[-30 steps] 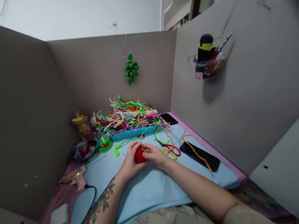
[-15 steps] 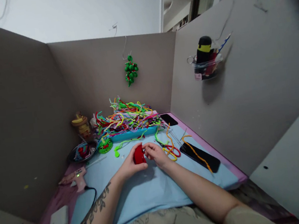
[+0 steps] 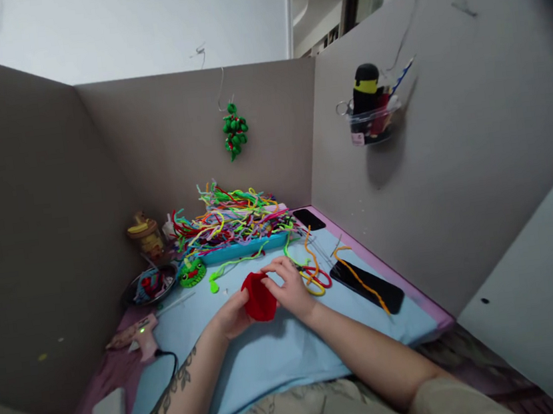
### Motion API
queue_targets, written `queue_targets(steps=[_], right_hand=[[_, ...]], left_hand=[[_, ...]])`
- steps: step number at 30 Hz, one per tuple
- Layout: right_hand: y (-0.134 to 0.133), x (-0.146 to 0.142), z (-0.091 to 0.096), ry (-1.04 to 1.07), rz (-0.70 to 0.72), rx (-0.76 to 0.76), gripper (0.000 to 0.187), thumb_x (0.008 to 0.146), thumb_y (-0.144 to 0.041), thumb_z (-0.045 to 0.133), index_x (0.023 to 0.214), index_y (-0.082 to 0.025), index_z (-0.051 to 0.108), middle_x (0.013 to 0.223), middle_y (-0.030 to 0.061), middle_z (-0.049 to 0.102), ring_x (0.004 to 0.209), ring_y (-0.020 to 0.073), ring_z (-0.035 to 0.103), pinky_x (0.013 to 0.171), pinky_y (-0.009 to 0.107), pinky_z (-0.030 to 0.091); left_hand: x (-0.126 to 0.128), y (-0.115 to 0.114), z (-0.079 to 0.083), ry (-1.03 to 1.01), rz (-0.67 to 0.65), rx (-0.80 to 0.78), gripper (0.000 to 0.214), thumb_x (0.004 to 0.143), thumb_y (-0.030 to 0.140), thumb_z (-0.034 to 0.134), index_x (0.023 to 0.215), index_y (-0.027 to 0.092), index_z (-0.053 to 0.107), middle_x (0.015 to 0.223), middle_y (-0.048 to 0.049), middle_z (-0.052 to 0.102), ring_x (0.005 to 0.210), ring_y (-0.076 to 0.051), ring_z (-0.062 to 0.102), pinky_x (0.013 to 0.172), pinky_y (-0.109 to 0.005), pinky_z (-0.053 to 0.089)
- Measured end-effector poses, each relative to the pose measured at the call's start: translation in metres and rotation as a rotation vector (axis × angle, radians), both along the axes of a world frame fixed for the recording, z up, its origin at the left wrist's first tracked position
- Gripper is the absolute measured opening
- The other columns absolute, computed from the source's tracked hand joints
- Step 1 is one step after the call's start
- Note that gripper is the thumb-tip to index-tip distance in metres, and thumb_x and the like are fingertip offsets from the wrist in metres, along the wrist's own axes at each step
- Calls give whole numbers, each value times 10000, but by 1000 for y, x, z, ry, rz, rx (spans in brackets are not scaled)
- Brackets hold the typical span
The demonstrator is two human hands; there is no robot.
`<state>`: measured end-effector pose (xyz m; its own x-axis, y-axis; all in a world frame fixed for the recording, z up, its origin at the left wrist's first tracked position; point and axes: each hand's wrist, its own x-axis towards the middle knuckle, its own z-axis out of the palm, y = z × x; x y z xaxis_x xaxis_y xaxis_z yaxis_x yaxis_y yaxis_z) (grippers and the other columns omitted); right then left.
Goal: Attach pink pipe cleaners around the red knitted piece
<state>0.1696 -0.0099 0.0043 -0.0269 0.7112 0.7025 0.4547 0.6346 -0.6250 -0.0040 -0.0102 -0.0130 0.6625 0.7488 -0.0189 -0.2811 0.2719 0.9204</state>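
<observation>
Grey panels rise behind the blue tray and to either side of it. The bench, under a pale blue cover, spreads out from the tray toward the person. The tray itself is heaped with many-coloured fuzzy stems. Nearer the person than the tray are the two hands: the left hand grips one side of a red piece, while the right hand pinches its upper right edge between thumb and fingers. To the tray's near right lies a large black phone, an orange stem across it. Left of the tray sits a dark bowl; a pink glue gun lies to the tray's near left. The red piece, curved and hollow-looking, is held in front of the tray. Scissors with red and yellow handles lie near the tray's right end, toward the person.
</observation>
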Motion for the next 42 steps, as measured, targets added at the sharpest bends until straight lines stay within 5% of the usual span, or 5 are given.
queue_targets(steps=[6,16,23,27,42], right_hand=[[3,4,-4,-184,19,134,200,837,-172,517,982,-210,649,928,73,582,925,210,498,843,391,424],[4,4,-12,-322,154,218,484,857,-68,353,1320,-198,401,1004,102,627,923,203,571,813,381,500],[7,4,-14,-147,157,50,391,831,-85,414,1196,-208,485,1020,73,615,934,174,575,832,349,484],[5,5,-8,-92,62,93,216,799,-166,528,1006,-197,580,960,74,565,937,199,531,847,380,445],[6,-5,-15,-58,68,-7,162,731,-58,503,805,-182,578,897,62,522,882,195,488,786,341,432]], left_hand=[[2,0,-3,-167,-152,-82,525,772,509,578,1166,165,528,1090,-121,642,965,-280,623,772,-369,485],[4,-1,-7,-38,-126,-145,522,739,508,619,1094,130,562,987,-147,671,876,-265,643,719,-360,483],[2,-2,-2,-28,-143,-156,542,730,531,614,1120,160,549,969,-132,671,903,-275,637,742,-373,476],[3,-1,1,-68,26,-137,531,735,505,623,1153,194,521,1001,-106,642,861,-241,628,729,-373,487],[24,-8,5,105,196,284,885,643,368,747,1377,231,272,1270,-105,464,1118,-263,469,926,-367,392]])
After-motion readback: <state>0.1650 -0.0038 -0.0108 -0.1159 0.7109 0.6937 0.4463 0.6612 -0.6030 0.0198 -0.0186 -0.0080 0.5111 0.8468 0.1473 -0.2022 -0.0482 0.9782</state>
